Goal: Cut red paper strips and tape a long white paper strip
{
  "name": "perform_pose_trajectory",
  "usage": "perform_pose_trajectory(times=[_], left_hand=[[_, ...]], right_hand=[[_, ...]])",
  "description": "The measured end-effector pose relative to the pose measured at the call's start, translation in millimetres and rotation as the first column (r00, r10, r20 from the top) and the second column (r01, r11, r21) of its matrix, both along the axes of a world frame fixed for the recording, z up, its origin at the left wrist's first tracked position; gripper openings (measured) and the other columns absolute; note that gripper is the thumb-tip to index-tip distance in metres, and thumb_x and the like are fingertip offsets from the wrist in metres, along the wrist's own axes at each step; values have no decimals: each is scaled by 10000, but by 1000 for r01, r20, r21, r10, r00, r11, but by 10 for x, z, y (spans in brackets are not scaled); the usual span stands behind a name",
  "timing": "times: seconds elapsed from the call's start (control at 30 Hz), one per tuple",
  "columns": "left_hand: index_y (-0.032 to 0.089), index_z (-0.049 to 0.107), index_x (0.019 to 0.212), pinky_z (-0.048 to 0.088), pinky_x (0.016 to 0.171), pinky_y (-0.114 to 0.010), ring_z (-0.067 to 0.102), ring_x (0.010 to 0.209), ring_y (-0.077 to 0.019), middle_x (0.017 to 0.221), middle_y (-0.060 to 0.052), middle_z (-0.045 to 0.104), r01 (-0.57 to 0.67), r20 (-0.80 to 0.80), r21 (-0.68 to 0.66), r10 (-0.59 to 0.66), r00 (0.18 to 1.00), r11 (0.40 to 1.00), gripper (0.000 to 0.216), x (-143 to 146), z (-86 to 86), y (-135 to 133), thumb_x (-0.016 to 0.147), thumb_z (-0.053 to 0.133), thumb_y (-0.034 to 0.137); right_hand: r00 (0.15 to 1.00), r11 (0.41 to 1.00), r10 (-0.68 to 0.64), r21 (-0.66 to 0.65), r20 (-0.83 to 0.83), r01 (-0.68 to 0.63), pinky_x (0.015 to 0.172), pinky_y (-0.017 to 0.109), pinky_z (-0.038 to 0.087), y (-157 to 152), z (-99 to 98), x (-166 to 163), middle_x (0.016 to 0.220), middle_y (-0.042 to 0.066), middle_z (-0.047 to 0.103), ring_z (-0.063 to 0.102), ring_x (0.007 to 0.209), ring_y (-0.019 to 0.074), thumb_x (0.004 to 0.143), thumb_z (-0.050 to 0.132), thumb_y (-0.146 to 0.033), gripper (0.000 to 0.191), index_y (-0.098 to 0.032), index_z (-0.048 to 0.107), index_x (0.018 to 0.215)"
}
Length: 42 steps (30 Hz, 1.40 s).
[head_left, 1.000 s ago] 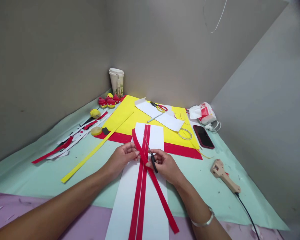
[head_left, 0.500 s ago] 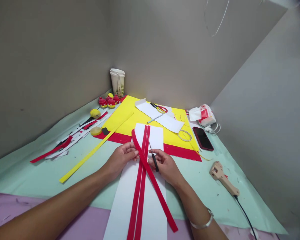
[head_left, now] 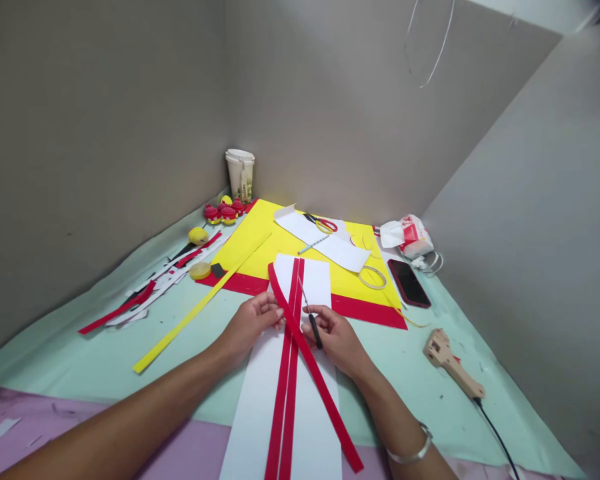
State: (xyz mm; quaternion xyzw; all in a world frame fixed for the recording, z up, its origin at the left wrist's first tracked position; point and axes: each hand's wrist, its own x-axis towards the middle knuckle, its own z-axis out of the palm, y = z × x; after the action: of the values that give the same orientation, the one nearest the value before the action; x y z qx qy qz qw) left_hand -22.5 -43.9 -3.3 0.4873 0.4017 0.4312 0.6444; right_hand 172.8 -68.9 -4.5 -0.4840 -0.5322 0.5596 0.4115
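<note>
My left hand [head_left: 258,324] pinches a long red strip [head_left: 325,389] near its curved upper end. That strip slants across a white sheet [head_left: 255,413], its lower end towards me at the right. Two straight red strips [head_left: 284,387] lie side by side along the sheet, a thin white gap between them. My right hand [head_left: 333,333] is closed around a slim black-handled tool [head_left: 315,331], which looks like scissors seen edge-on. Its thin metal blade points up and away, over the straight strips and right of the slanted one. Part of the grip is hidden by fingers.
Yellow sheet [head_left: 253,267] with red edging lies behind, bearing other scissors [head_left: 324,224] and a tape ring [head_left: 372,277]. A yellow strip [head_left: 200,307] and paper scraps [head_left: 155,287] are left. At right are a phone [head_left: 409,283], tissue pack [head_left: 413,237] and corded glue gun [head_left: 453,363].
The whole view has shifted slightly, so everything sits a little lower and further right. Both hands keep their holds, and the slanted red strip stays in nearly the same place on the sheet.
</note>
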Motion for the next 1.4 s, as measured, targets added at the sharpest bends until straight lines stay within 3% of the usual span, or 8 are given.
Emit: perform_pose_trajectory(times=[0.4,0.6,1.4], left_hand=[[181,577,854,437,729,-274,573,698,-137,711,16,637,17,-10,5,-17,1000,1000,118,-7,10,0,819,647,268],[189,530,813,435,729,-273,567,682,-132,679,31,627,-26,-44,-24,25,999,999,161,4,7,12,805,663,278],[195,521,813,441,730,-299,594,694,-161,689,15,636,3,-64,-4,-4,998,1000,172,17,16,6,797,657,300]], right_hand=[[1000,1000,10,8,2,-10,543,239,393,9,-3,12,595,-71,512,496,543,101,747,751,-335,397,-165,605,1074],[999,1000,19,1,-32,-19,540,235,394,16,-27,20,607,-68,515,494,539,95,777,719,-363,372,-167,602,1070],[1000,1000,-6,9,27,6,544,240,398,-9,26,4,628,-59,510,481,555,101,747,738,-435,450,-162,601,1077]])
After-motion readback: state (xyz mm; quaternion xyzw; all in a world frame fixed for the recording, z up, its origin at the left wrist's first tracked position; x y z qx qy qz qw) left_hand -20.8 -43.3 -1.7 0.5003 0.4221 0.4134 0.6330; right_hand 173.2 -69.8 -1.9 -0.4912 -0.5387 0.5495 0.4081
